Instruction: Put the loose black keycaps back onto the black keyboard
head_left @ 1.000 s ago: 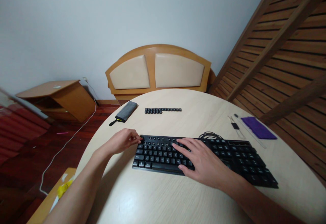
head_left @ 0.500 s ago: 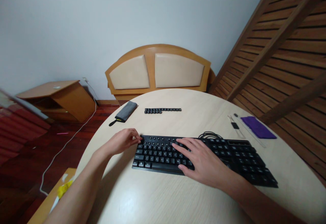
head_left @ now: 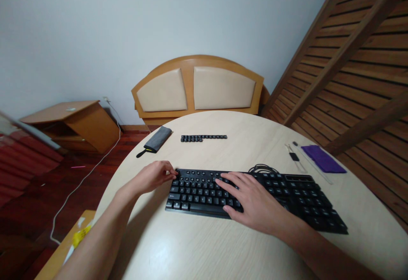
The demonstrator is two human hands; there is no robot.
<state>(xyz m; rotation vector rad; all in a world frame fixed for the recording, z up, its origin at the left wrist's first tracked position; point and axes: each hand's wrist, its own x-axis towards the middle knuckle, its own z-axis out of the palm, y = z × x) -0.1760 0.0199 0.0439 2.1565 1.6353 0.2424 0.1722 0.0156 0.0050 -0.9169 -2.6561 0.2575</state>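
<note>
A black keyboard (head_left: 204, 193) lies slantwise across the pale round table. At its far left corner, my left hand (head_left: 159, 172) is closed in a pinch, fingertips against the corner; whatever sits between them is too small to make out. My right hand (head_left: 251, 199) rests palm down over the middle of the keyboard, fingers spread, covering some keys. Beyond the keyboard, loose black keycaps (head_left: 191, 138) stand lined up in two rows, the nearer one shorter. The upper left rows of the keyboard show small squares instead of full-size keys.
A grey pouch (head_left: 158, 139) with a black strap lies at the far left of the table. To the right are a wire tool with a black grip (head_left: 293, 156), a thin brush (head_left: 310, 161) and a purple cloth (head_left: 321, 159). A coiled cable (head_left: 264, 168) sits behind the keyboard.
</note>
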